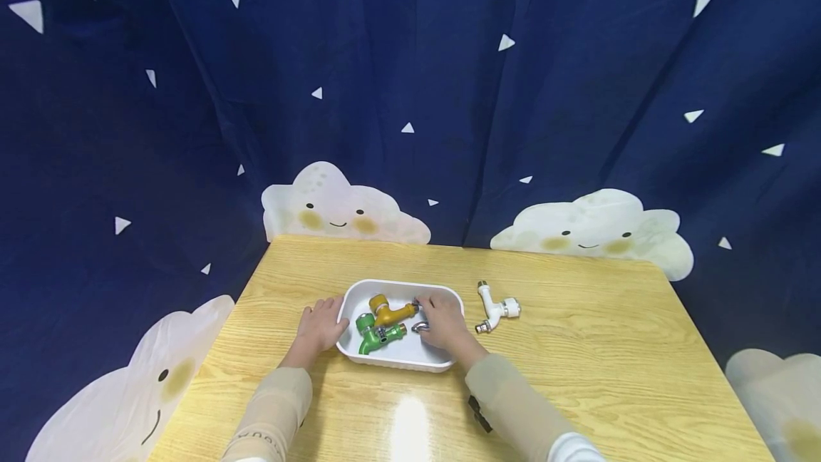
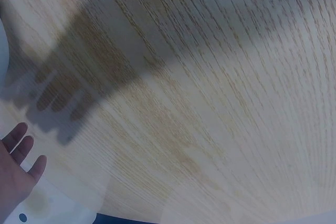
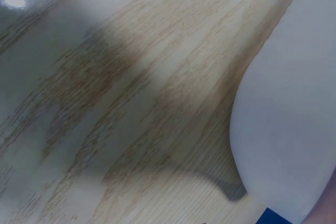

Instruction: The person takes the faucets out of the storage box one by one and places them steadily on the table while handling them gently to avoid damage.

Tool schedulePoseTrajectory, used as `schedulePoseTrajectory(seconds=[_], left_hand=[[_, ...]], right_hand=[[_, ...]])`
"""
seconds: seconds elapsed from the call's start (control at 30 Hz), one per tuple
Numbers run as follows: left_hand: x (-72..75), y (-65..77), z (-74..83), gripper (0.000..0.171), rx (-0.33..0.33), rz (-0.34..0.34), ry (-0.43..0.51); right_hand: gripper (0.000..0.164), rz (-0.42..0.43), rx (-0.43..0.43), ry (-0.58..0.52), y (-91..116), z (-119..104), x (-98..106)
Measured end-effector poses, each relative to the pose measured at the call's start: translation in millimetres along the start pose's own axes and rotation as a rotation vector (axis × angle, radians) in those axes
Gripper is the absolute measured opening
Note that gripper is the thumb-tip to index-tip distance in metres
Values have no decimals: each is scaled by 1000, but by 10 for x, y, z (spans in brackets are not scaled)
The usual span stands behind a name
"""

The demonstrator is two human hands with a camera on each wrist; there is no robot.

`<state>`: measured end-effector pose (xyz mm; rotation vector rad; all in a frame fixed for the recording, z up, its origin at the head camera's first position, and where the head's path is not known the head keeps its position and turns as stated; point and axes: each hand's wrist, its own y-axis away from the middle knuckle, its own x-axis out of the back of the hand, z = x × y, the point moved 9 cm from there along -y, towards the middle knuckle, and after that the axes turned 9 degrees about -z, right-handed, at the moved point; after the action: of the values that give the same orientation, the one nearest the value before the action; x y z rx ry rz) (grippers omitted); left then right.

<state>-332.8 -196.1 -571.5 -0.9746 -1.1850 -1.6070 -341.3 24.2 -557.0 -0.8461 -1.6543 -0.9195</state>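
Observation:
A white basin (image 1: 400,362) stands on the wooden table, holding a yellow faucet (image 1: 387,316) and a green faucet (image 1: 372,337). At its left end my left hand (image 1: 323,324) rests against the rim, thumb over the edge. In the left wrist view the fingers of the left hand (image 2: 18,169) are spread and fairly straight. My right hand (image 1: 442,319) reaches into the right part of the basin, fingers curled down over a silver faucet (image 1: 420,326). Most of that faucet is hidden under the hand. The right wrist view shows the basin wall (image 3: 289,98), not the fingers.
A white faucet (image 1: 495,309) lies on the table (image 1: 577,348) to the right of the basin. Behind the table hangs a dark blue curtain (image 1: 410,77) with clouds and small white triangles. A dark strap-like piece (image 1: 479,413) shows beside the right sleeve.

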Motion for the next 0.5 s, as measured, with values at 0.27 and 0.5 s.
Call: schedulePoseTrajectory(seconds=[0.27,0.5], left_hand=[[-7,2,-7,61,8,-10,0],[-6,-1,-13,61,6,-9,-2]], right_hand=[[73,3,-7,-2,-9,-2,-10],[74,-34,-31,7,-39,-4,-64]])
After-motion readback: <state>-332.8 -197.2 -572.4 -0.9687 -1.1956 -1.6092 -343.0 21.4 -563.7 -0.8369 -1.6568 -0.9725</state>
